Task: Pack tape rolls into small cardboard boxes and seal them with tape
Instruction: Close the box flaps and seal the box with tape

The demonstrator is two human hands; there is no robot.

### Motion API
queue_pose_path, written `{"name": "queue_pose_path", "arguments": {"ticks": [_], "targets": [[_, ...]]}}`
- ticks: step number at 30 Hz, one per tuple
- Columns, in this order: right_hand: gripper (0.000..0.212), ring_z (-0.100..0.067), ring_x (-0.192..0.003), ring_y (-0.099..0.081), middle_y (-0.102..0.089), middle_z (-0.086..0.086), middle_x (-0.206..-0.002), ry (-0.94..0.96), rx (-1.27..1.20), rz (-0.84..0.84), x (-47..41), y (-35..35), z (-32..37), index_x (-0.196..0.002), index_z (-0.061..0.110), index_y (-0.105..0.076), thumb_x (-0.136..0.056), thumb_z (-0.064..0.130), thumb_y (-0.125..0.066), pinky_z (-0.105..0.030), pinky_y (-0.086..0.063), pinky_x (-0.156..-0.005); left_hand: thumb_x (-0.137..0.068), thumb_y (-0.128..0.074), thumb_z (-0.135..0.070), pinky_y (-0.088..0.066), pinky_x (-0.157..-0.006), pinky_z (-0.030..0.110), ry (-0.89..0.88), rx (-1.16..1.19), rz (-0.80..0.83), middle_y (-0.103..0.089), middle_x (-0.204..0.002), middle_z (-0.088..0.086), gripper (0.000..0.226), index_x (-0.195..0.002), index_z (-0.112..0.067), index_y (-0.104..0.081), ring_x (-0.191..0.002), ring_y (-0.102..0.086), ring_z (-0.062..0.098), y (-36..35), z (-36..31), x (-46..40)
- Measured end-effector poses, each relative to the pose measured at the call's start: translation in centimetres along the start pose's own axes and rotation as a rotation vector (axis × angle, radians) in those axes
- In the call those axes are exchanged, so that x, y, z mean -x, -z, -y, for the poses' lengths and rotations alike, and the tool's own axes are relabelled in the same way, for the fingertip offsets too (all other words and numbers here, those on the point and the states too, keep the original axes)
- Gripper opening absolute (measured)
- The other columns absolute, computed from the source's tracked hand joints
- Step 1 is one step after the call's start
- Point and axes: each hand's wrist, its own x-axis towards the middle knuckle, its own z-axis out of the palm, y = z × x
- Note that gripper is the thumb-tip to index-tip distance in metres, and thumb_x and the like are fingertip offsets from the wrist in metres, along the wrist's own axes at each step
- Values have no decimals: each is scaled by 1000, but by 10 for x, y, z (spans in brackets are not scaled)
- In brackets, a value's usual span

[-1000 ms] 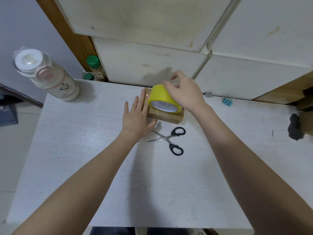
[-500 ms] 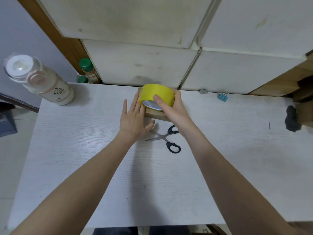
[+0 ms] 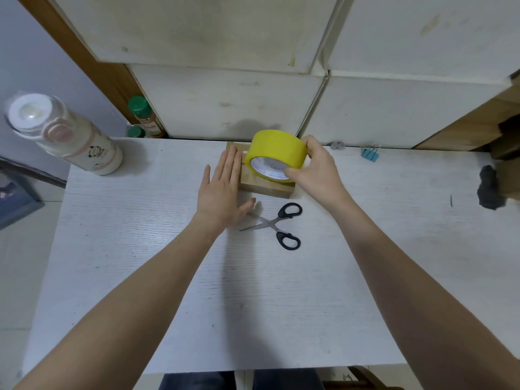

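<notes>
Fingers of right hand [image 3: 315, 175] curled round yellow tape roll [image 3: 277, 152], held on small cardboard box [image 3: 266, 188] at white table's [image 3: 168, 277] far edge. Left hand [image 3: 222, 192] flat, fingers straight, against box's left side. Box contents hidden. Scissors [image 3: 277, 225] nearby.

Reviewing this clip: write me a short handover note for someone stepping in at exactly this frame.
Left hand: flat, fingers straight, pressing the left side of the small cardboard box.
Right hand: grips the yellow tape roll, held on edge over the box top.
Scissors: on the white table just in front of the box, untouched.
Done: box closed.
Left: lay tape over the top, cut it, press it down. Whether a roll is inside cannot be seen.
</notes>
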Motion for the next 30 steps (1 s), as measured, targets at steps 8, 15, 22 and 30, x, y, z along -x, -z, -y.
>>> {"name": "queue_pose_path", "arguments": {"ticks": [8,15,22,30], "targets": [[47,-10,-65,-35,-33,4,-65,29,-155,-40,-5,17,21,-72,9,-42,-90,50,-56,-26,-30,-64,-86,-40,-65,-5,-118,42,-3,0,3,19,-158,1,100,-149,-10,16,-146,14,15,0,0,0],[48,-17,-64,-40,-35,5,-55,33,125,-147,-14,38,9,-58,20,-38,-83,51,-65,-29,-32,-69,-87,-39,-65,-5,-118,42,-14,-16,-9,19,-158,0,98,-149,-11,15,-146,13,15,0,1,1],[54,-22,-67,-42,-35,2,-55,48,319,-93,-23,40,10,-56,19,-36,-79,59,-64,-30,-29,-71,-87,-41,-65,-3,-118,38,-28,-1,-27,18,-158,1,99,-149,-13,15,-146,12,16,-1,2,1],[47,-27,-78,-43,-41,4,-59,21,730,-48,-30,63,-1,-56,19,-37,-81,50,-61,-36,-26,-80,-86,-41,-65,-2,-119,38,-40,16,-37,20,-158,2,98,-149,-15,17,-146,13,17,-3,1,1]]}}
